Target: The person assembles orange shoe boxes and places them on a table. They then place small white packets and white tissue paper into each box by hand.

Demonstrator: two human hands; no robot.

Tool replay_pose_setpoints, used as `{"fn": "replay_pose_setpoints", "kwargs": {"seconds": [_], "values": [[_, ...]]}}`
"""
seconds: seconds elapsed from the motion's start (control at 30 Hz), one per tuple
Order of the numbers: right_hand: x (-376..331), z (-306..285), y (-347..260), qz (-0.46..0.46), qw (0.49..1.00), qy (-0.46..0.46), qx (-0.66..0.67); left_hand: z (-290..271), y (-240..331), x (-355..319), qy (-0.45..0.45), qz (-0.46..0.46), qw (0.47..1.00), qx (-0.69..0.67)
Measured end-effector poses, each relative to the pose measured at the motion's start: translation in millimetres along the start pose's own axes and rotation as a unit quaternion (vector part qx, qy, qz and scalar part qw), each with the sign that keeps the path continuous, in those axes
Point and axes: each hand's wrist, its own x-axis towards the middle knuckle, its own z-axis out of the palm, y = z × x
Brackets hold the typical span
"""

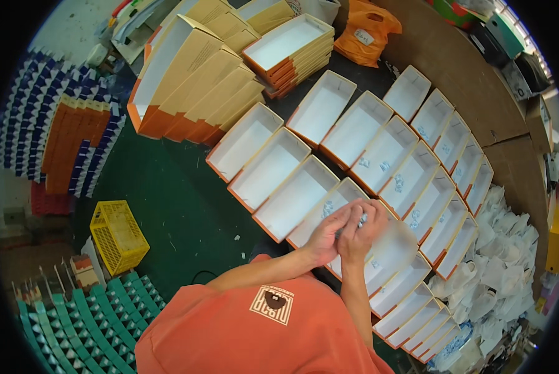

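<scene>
Meeting just right of the centre of the head view, the left hand (324, 240) and the right hand (358, 238) touch above rows of open boxes (301, 190) with white insides and orange-brown outsides. The right hand's fingers are curled around small pale packets (363, 219), which show at its top; the left hand's fingers are partly hidden behind the right, so I cannot tell whether they pinch anything. More blue-and-white packets (399, 182) lie inside several boxes at the centre right. Tall stacks of boxes (195, 81) stand at the upper left of centre, with an orange bag (361, 31) at the top. A yellow crate (120, 240) sits at the lower left, and white bags (488, 268) heap up at the right.
</scene>
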Motion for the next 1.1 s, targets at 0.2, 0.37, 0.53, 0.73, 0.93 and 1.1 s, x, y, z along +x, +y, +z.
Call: {"fn": "replay_pose_setpoints", "kwargs": {"seconds": [0.2,0.37,0.53,0.73,0.93,1.1], "values": [[38,113,-35,0.213,0.957,-0.062,0.186,-73,123,1,0.109,0.034,0.98,0.166],[121,172,-44,0.296,0.911,-0.138,0.254,-124,222,1,0.167,0.077,0.947,0.262],[155,213,11,0.461,0.791,-0.209,0.344,-158,295,38,0.191,0.08,0.894,0.396],[156,193,-13,0.387,0.841,-0.216,0.311,-200,310,47,0.268,0.034,0.883,0.383],[166,215,29,0.247,0.932,-0.255,0.067,-201,297,47,0.318,0.088,0.858,0.395],[167,165,40,0.376,0.873,-0.153,0.27,-198,294,41,0.348,0.118,0.819,0.442]]}}
